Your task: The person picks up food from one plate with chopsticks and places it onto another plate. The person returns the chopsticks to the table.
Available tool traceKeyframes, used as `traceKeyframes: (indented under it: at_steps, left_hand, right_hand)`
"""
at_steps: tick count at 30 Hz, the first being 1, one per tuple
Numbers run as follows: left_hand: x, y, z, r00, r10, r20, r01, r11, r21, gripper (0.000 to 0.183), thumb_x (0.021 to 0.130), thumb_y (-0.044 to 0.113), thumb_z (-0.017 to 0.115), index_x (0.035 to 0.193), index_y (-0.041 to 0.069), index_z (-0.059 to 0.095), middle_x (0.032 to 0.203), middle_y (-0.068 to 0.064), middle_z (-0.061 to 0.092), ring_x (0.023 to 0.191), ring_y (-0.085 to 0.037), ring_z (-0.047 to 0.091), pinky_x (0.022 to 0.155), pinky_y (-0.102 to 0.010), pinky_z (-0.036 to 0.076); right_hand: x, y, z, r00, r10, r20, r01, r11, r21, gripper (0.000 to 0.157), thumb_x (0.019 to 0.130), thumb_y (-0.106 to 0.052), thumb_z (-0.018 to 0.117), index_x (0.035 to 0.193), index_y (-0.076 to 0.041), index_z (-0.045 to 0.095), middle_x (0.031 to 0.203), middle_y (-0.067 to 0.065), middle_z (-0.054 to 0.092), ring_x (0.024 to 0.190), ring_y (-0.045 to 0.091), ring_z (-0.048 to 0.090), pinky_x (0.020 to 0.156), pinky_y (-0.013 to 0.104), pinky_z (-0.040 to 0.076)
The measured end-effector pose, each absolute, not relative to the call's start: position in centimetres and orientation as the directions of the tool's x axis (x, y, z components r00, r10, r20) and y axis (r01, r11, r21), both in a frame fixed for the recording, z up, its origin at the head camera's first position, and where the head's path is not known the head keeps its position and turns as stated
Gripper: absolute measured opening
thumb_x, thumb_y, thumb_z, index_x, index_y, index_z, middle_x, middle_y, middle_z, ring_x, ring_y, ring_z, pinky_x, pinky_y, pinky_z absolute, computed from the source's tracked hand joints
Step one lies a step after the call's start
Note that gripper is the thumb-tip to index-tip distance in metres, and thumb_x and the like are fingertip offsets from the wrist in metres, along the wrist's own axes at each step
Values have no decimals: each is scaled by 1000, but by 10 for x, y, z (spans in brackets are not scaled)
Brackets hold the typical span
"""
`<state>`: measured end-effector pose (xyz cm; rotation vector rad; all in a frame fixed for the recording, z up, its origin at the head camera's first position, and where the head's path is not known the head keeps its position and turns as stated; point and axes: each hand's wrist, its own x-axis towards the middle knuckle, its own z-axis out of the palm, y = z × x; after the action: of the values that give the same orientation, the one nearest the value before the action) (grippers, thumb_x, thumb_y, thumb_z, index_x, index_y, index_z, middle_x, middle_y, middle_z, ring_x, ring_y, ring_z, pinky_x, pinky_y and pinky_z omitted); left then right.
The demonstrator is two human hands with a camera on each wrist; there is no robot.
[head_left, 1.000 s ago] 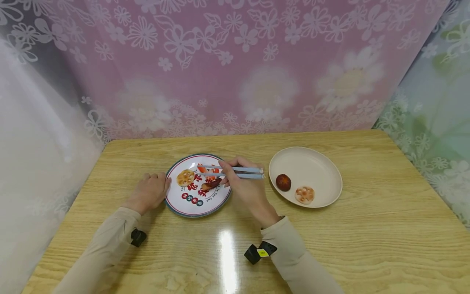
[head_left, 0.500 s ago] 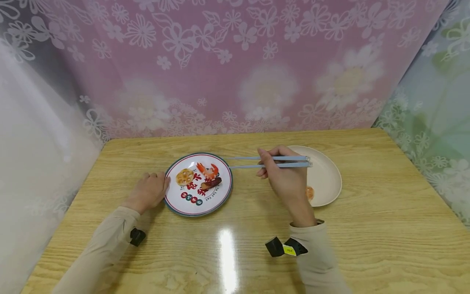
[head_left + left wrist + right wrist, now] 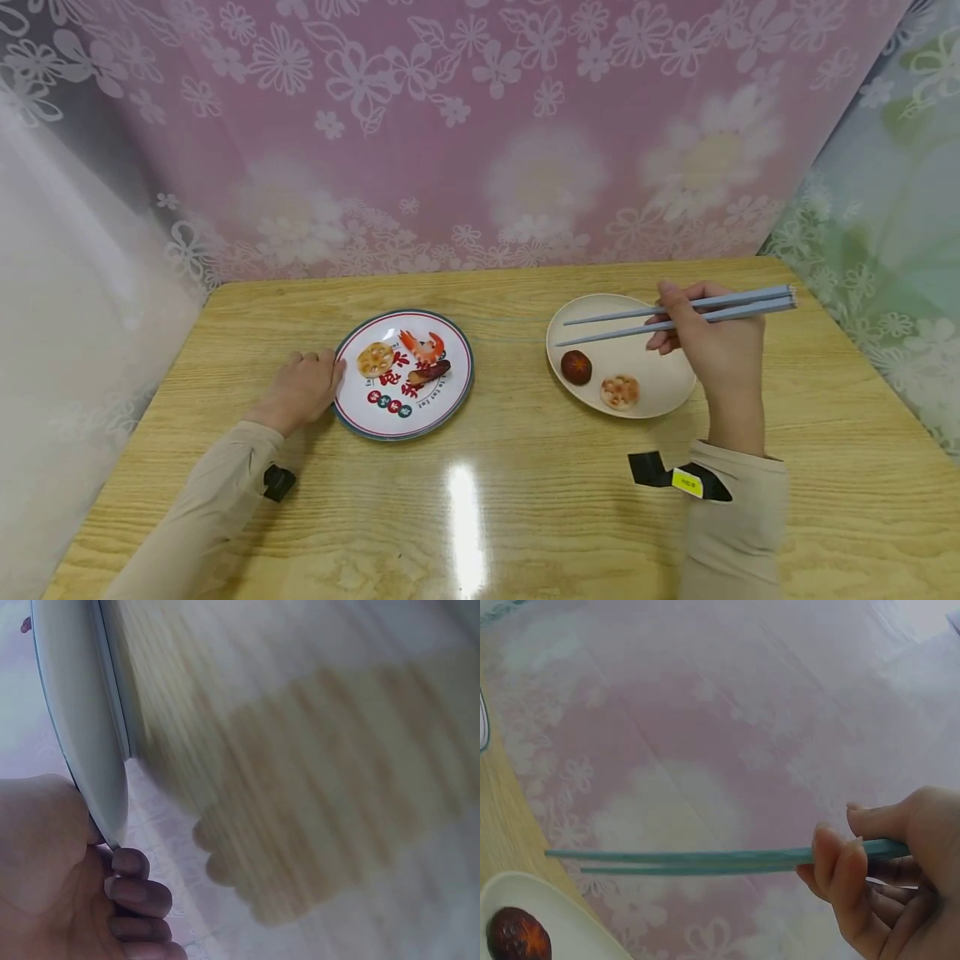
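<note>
My right hand (image 3: 716,354) holds a pair of blue-grey chopsticks (image 3: 735,304), their tips slightly apart over the cream plate (image 3: 660,367). Nothing is between the tips. On that plate lie a brown mushroom cap (image 3: 576,367) and a pale lotus root slice (image 3: 619,392). At the left, my left hand (image 3: 300,389) pinches the rim of the white patterned plate (image 3: 442,408); the left wrist view has the thumb and curled fingers (image 3: 139,896) at its edge. This plate bears a golden lotus root slice (image 3: 376,360), a shrimp (image 3: 422,346) and a brown elongated piece (image 3: 430,372).
Both plates stand on a wooden table (image 3: 510,467), with bare wood between them. A pink floral cloth (image 3: 480,167) hangs behind the far edge. Pale cloth also hangs at the left and right sides.
My right hand has moved right with the chopsticks, from over the patterned plate to over the cream plate. The shrimp lies on the patterned plate. My left hand has stayed at its rim.
</note>
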<state>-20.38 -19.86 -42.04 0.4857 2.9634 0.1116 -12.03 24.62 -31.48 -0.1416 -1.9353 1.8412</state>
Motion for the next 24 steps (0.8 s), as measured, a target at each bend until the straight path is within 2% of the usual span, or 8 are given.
traceKeyframes:
  at_steps: [4, 9, 15, 21, 24]
  left_hand:
    - [-204, -198, -421, -935, 333, -120, 325, 942, 83, 36, 105, 22, 31, 95, -7, 50, 91, -27, 58, 96, -45, 55, 88, -54, 41]
    - [-204, -198, -421, -935, 328, -132, 320, 944, 77, 36, 105, 22, 32, 98, -9, 50, 91, -27, 58, 96, -45, 55, 89, -53, 40]
    - [-204, -198, -420, -939, 313, -142, 303, 949, 88, 37, 105, 22, 31, 99, -9, 50, 91, -27, 57, 92, -45, 53, 84, -54, 42]
    - [-205, -197, -419, -940, 308, -149, 298, 951, 88, 37, 105, 22, 31, 100, -9, 50, 90, -26, 57, 88, -43, 53, 82, -54, 44]
    - [-205, -197, -419, -939, 308, -150, 298, 951, 85, 37, 105, 22, 31, 100, -9, 50, 90, -26, 57, 88, -43, 53, 82, -54, 43]
  right_hand:
    - [-116, 265, -323, -876, 454, 163, -195, -24, -981, 23, 87, -17, 72, 79, 3, 64, 61, 6, 68, 40, 14, 60, 39, 22, 48]
    - [-114, 280, -337, -861, 504, 61, -110, -67, -992, 26, 87, -21, 72, 79, 2, 63, 59, 5, 67, 39, 13, 60, 39, 20, 47]
    - [-115, 292, -353, -861, 505, -62, -14, -146, -989, 29, 89, -27, 70, 77, -1, 62, 59, 3, 65, 40, 12, 59, 40, 21, 47]
    - [-117, 299, -364, -865, 448, -227, 127, -241, -962, 30, 92, -30, 66, 75, -5, 66, 59, 3, 64, 43, 10, 60, 42, 19, 47]
    - [-117, 301, -368, -870, 425, -251, 155, -246, -957, 29, 91, -30, 67, 74, -6, 68, 59, 3, 65, 44, 10, 61, 42, 19, 47]
